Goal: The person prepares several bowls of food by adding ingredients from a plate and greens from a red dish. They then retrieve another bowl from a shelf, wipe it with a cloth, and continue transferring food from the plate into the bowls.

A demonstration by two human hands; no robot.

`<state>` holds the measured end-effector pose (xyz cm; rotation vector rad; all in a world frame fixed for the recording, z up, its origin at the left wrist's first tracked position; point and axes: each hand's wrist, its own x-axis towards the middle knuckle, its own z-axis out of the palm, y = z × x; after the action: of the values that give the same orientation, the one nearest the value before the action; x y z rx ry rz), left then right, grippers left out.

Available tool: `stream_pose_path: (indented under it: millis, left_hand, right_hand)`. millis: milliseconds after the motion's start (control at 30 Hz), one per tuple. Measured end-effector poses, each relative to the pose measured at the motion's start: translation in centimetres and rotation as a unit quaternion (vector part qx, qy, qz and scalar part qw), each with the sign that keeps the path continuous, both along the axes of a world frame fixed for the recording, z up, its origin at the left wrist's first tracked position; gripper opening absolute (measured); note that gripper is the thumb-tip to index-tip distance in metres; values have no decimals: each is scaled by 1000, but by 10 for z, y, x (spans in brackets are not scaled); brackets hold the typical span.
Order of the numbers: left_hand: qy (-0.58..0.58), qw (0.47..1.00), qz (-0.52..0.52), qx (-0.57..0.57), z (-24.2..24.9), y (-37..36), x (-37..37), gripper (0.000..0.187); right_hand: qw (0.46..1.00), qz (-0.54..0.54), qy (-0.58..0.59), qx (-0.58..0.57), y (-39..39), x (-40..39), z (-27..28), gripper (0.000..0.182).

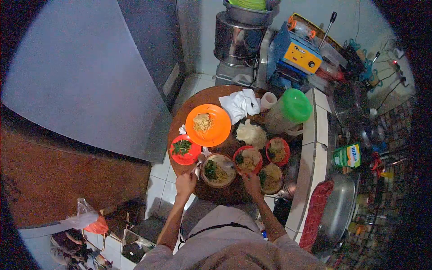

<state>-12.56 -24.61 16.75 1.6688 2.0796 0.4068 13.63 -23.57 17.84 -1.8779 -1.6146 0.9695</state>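
My left hand is closed at the table's near edge, left of a brown-rimmed bowl with noodles, greens and pale broth. A small whitish thing shows by its fingertips, too blurred to name. My right hand has its fingers on the near rim of a red bowl of noodles and greens. Right of that hand stand another brown bowl and a second red bowl, both with noodles. A red plate of chopped greens and an orange plate with some noodles lie at the left.
On the round wooden table are a crumpled white cloth, a pale cup, a green-lidded pitcher and a clear bag with pale contents. A tiled counter edge borders the right. A large grey panel stands left.
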Motion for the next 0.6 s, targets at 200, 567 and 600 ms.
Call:
stream_pose_path:
  millis: [200, 567, 600]
  left_hand:
    - [-22, 999, 31, 36, -1, 8, -3, 27]
    - [26, 998, 9, -55, 10, 29, -5, 28]
    - [21, 996, 18, -81, 14, 30, -3, 29]
  right_hand:
    - [996, 38, -61, 60, 22, -11, -2, 32]
    - [994, 87, -45, 57, 38, -6, -40, 30]
    - [996, 67, -32, 42, 35, -5, -43, 29]
